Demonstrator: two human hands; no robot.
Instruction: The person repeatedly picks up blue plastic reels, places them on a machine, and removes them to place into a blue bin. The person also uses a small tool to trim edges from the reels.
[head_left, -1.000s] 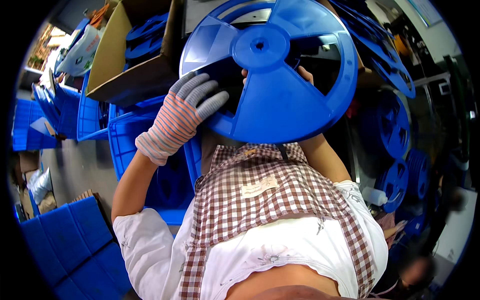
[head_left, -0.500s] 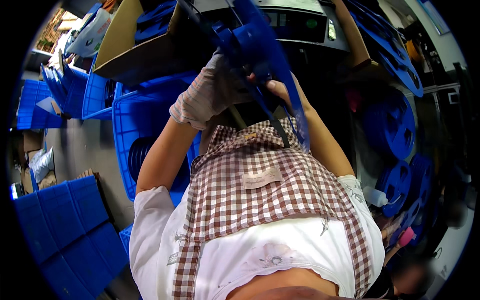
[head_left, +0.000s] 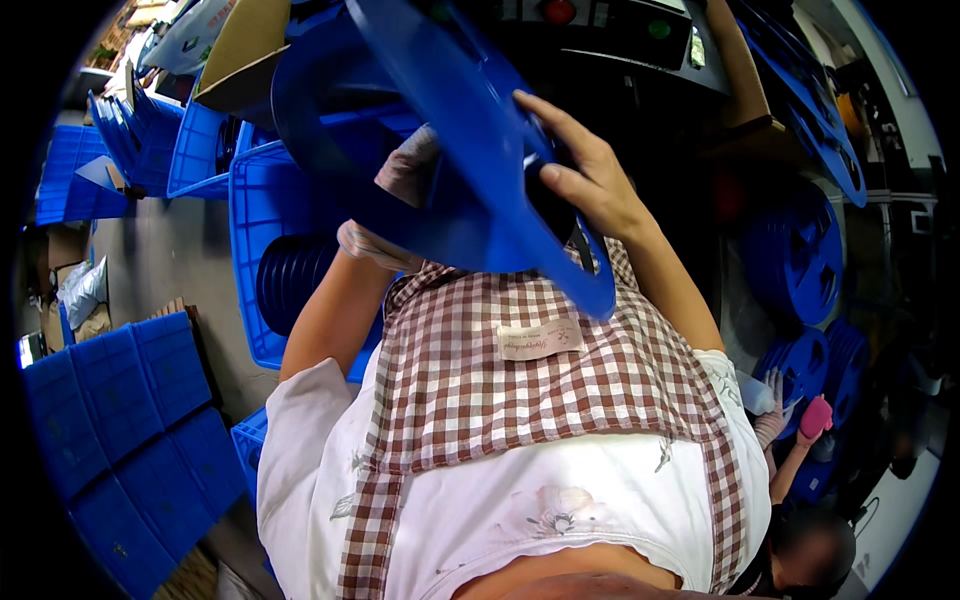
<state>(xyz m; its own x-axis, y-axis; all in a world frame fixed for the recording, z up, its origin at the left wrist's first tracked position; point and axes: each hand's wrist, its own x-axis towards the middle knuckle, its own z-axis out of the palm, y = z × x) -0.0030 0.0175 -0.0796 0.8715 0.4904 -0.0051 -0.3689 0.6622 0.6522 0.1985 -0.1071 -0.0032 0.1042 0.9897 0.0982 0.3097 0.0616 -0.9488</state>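
A large blue plastic reel with two open-spoked flanges is held up tilted before my chest, partly blurred by motion. My left hand, in a striped knit glove, reaches in behind one flange and grips the reel near its middle; most of its fingers are hidden. My bare right hand holds the right flange by its rim, thumb and forefinger at a cut-out. Below the reel's lower edge is my brown checked apron.
A blue crate at my left holds several dark round discs. Stacked blue crates stand at lower left. More blue reels line the right side, where another person's hand holds a pink thing. Behind the reel is a cardboard box.
The reel has turned from nearly edge-on to show more of its flanges, and come lower and left. My right hand has moved up onto the flange's outer side.
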